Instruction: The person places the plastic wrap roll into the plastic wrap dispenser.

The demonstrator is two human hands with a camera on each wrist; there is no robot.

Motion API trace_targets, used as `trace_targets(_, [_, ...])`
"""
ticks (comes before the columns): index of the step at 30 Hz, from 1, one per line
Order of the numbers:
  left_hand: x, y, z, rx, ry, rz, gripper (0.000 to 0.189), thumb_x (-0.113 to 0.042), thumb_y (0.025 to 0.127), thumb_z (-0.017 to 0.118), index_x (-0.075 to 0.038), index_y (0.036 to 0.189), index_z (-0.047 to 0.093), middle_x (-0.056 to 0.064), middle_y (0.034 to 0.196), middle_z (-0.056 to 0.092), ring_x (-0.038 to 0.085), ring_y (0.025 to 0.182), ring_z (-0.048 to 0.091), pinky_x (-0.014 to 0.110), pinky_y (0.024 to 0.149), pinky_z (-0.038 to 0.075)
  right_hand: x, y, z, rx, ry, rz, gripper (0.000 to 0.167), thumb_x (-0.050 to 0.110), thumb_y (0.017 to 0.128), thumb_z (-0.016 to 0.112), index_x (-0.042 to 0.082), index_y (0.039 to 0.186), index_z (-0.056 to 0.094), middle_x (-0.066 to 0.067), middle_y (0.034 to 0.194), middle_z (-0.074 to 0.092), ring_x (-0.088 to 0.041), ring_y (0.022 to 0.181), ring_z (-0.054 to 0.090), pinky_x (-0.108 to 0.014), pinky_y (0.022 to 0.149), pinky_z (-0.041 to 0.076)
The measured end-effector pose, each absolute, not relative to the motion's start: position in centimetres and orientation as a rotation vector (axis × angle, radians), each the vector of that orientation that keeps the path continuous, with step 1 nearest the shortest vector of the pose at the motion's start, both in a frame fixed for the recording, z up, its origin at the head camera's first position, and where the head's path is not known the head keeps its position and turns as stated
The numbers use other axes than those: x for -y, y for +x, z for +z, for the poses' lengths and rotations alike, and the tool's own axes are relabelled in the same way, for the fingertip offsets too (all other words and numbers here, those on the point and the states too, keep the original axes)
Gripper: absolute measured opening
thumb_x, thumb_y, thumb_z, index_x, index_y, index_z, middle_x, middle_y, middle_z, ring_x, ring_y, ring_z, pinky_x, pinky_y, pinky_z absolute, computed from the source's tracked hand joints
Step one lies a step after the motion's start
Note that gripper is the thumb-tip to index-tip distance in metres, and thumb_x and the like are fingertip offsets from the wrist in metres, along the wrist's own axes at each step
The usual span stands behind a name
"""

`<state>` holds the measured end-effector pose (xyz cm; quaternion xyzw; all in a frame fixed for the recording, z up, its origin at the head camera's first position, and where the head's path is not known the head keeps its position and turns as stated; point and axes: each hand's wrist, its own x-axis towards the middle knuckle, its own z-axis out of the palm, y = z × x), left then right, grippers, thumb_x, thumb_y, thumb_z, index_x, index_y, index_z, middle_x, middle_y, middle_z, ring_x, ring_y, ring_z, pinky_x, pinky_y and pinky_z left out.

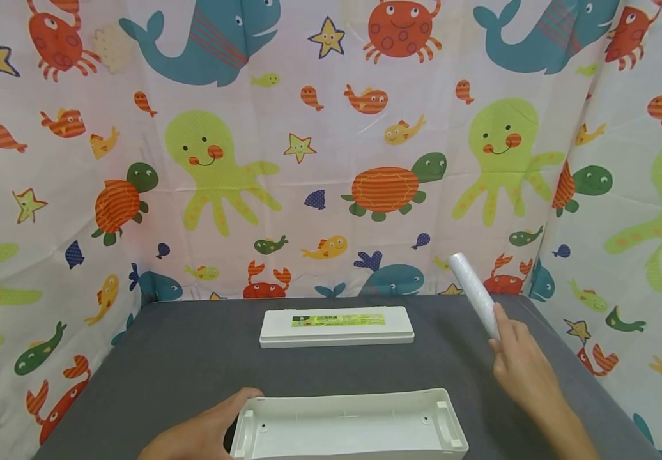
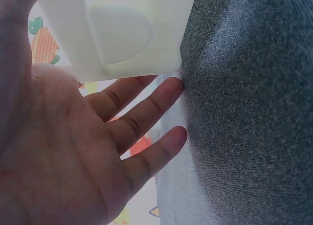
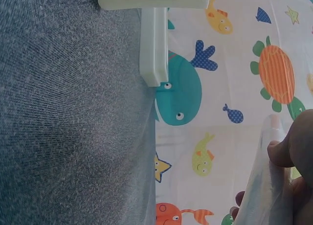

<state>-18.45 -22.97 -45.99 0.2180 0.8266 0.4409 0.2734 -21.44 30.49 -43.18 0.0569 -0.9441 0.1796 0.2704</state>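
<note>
My right hand (image 1: 529, 364) grips the lower end of a translucent white roll of cling film (image 1: 471, 287), raised and tilted with its far end up to the left. In the right wrist view the thumb lies along the cling film roll (image 3: 266, 191). An open white plastic box (image 1: 342, 425) stands at the near edge of the head view, its inside facing up with slotted holders at both ends. My left hand (image 1: 204, 425) holds its left end. In the left wrist view that box end (image 2: 127, 34) lies against the hand, the other fingers (image 2: 151, 105) spread below.
A long white lid (image 1: 337, 335) with a yellow-green label lies farther back on the grey cloth-covered table (image 1: 204, 358). Behind and at both sides hangs a curtain (image 1: 331, 179) printed with sea animals.
</note>
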Motion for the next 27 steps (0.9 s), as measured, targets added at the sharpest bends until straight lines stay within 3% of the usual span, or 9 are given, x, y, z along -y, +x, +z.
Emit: trace_targets(27, [22.84,-18.47,-46.34,-2.244,0.553,1.182,0.100,-0.034,0.076,0.090,-0.012,0.149,0.025,0.009,0.139,0.041,0.033,0.116,0.048,0.069,0.093,0.043,-29.93,-20.84,-42.16,2.510,0.179,0.476,0.085,-0.005,0.087,0.069,0.007,0.158,0.024,-0.030,0.124,0.048,-0.047,0.098,0.053,-0.073,0.081,0.045])
